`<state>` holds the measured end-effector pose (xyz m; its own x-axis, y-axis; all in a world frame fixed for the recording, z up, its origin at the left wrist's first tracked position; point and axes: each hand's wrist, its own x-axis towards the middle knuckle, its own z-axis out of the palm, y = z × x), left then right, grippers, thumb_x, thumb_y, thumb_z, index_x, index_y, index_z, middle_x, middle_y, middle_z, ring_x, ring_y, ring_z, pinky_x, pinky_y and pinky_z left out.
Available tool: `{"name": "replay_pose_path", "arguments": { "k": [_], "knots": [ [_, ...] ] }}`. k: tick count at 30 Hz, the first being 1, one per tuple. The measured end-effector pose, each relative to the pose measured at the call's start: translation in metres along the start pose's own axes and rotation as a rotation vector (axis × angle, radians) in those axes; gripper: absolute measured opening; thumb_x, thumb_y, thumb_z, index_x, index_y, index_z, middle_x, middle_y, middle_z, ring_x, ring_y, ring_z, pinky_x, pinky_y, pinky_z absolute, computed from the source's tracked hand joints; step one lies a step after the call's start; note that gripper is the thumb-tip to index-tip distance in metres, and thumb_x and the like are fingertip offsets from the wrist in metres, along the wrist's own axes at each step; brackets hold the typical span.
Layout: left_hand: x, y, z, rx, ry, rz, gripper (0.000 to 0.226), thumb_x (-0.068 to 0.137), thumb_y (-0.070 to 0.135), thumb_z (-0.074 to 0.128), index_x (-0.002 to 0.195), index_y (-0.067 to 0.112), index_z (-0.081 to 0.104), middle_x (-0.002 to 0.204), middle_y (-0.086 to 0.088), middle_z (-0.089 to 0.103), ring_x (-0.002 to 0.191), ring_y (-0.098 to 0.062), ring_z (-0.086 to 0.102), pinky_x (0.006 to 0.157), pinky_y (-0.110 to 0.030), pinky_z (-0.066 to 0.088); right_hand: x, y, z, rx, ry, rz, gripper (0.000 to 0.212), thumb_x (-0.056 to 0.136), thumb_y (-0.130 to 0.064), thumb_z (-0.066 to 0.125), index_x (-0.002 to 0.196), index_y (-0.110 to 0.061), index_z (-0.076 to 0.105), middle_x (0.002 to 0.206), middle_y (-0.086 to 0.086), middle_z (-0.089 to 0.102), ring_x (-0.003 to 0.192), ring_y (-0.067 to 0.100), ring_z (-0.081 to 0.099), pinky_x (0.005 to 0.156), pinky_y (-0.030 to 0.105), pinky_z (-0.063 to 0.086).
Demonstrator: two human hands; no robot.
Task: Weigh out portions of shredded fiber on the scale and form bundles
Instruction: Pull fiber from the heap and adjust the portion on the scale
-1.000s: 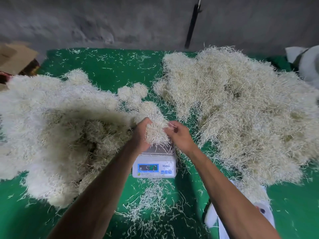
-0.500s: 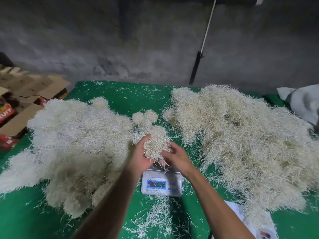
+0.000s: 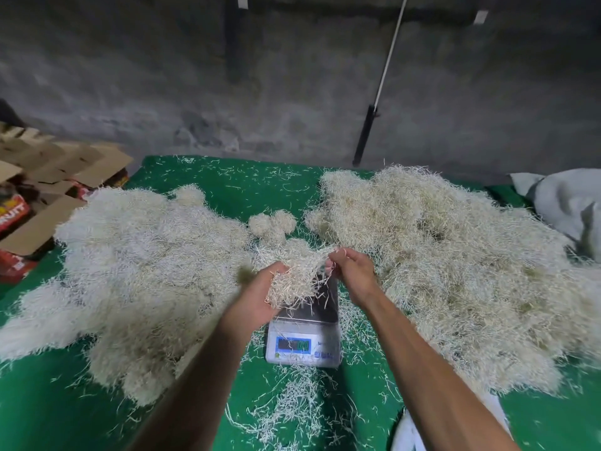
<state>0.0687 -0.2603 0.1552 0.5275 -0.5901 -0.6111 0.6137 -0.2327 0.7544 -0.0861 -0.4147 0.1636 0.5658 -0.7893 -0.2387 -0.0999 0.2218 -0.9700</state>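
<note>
Head view: fiber portion held above the scale.
Left hand [image 3: 257, 301] cups the fiber clump [image 3: 292, 275], fingers curled under; right hand [image 3: 353, 275] pinches its upper edge. Scale [image 3: 304, 345] display and labels unreadable; red box [image 3: 13, 213] lettering only partly visible.

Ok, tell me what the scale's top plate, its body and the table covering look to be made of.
The scale's top plate looks like bare polished metal, grey and reflective. Its body seems to be pale plastic, matte and smoothly moulded, with a blue display panel. The table covering appears to be green cloth or felt, flat and without shine; I cannot tell which.
</note>
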Motion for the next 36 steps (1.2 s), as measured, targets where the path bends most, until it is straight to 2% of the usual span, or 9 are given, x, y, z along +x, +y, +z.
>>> {"name": "replay_pose_path", "arguments": {
  "k": [4, 8, 12, 16, 19, 24, 27, 32, 36],
  "knots": [
    [-0.001, 0.002, 0.013, -0.057, -0.077, -0.061, 0.089, 0.051, 0.026, 0.092, 0.129, 0.023, 0.05, 0.119, -0.021, 0.07, 0.106, -0.039, 0.069, 0.082, -0.056, 0.06, -0.002, 0.01, 0.016, -0.281, -0.212, -0.016, 0.029, 0.096, -0.05, 0.062, 0.113, -0.027, 0.066, 0.091, -0.021, 0.063, 0.079, -0.001, 0.058, 0.08, 0.025, 0.048],
    [-0.001, 0.003, 0.012, -0.081, -0.056, -0.044, 0.019, 0.086, 0.03, 0.069, 0.095, 0.014, 0.062, 0.067, -0.003, 0.072, 0.058, -0.019, 0.068, 0.049, -0.034, 0.054, 0.019, -0.017, -0.013, -0.15, -0.031, 0.006, 0.021, 0.097, -0.015, 0.065, 0.082, -0.001, 0.061, 0.081, 0.009, 0.06, 0.064, 0.019, 0.049, 0.062, 0.029, 0.046],
    [0.007, -0.002, 0.007, -0.141, -0.068, -0.014, 0.028, 0.081, 0.037, 0.07, 0.102, 0.018, 0.065, 0.104, -0.008, 0.062, 0.084, -0.023, 0.06, 0.074, -0.039, 0.051, 0.026, -0.031, -0.029, 0.143, 0.059, -0.024, 0.016, 0.1, -0.011, 0.06, 0.096, 0.004, 0.061, 0.087, 0.01, 0.065, 0.064, 0.013, 0.061, 0.061, 0.026, 0.052],
    [0.003, -0.007, 0.023, -0.017, -0.042, -0.043, 0.07, 0.06, 0.049, 0.083, 0.12, 0.022, 0.058, 0.124, -0.005, 0.058, 0.105, -0.024, 0.057, 0.072, -0.039, 0.051, 0.012, -0.007, -0.001, -0.368, -0.28, 0.102, 0.02, 0.096, -0.018, 0.065, 0.086, -0.002, 0.059, 0.071, -0.001, 0.065, 0.058, 0.009, 0.06, 0.059, 0.021, 0.051],
    [0.005, -0.006, 0.01, -0.035, 0.007, -0.005, 0.075, 0.058, 0.05, 0.084, 0.125, 0.025, 0.061, 0.117, -0.007, 0.061, 0.096, -0.023, 0.06, 0.068, -0.039, 0.057, 0.023, -0.021, -0.018, -0.258, -0.038, 0.055, 0.019, 0.097, -0.005, 0.06, 0.092, 0.013, 0.06, 0.086, 0.017, 0.063, 0.075, 0.026, 0.056, 0.075, 0.033, 0.047],
    [0.003, -0.012, 0.011, -0.013, -0.102, -0.033, 0.086, 0.053, 0.053, 0.088, 0.13, 0.028, 0.059, 0.159, -0.014, 0.035, 0.146, -0.029, 0.035, 0.114, -0.051, 0.035, 0.011, -0.024, -0.004, -0.24, 0.003, -0.067, 0.016, 0.1, -0.013, 0.056, 0.088, -0.003, 0.06, 0.089, 0.006, 0.061, 0.073, 0.013, 0.058, 0.071, 0.029, 0.057],
    [-0.007, -0.006, 0.026, -0.041, -0.213, -0.009, 0.072, 0.057, 0.041, 0.087, 0.118, 0.011, 0.063, 0.103, -0.017, 0.075, 0.094, -0.032, 0.074, 0.08, -0.042, 0.059, 0.006, -0.009, 0.021, -0.456, -0.184, 0.074, 0.045, 0.102, -0.022, 0.059, 0.131, 0.008, 0.042, 0.097, 0.003, 0.056, 0.083, 0.015, 0.059, 0.077, 0.031, 0.056],
    [0.002, -0.007, 0.008, -0.147, -0.025, 0.004, 0.038, 0.075, 0.036, 0.076, 0.104, 0.013, 0.066, 0.127, -0.023, 0.061, 0.089, -0.03, 0.064, 0.076, -0.042, 0.057, 0.022, -0.039, -0.002, 0.024, 0.329, -0.049, 0.01, 0.101, -0.011, 0.059, 0.095, -0.005, 0.054, 0.093, 0.007, 0.059, 0.062, 0.011, 0.046, 0.058, 0.024, 0.044],
    [-0.001, -0.009, 0.014, -0.186, -0.161, -0.002, 0.065, 0.057, 0.034, 0.084, 0.115, 0.009, 0.07, 0.107, -0.02, 0.075, 0.081, -0.031, 0.072, 0.072, -0.04, 0.06, 0.003, -0.022, 0.031, -0.36, -0.036, 0.01, 0.026, 0.098, -0.013, 0.061, 0.074, -0.009, 0.053, 0.072, 0.001, 0.054, 0.061, 0.014, 0.048, 0.061, 0.034, 0.05]
  ]
}}
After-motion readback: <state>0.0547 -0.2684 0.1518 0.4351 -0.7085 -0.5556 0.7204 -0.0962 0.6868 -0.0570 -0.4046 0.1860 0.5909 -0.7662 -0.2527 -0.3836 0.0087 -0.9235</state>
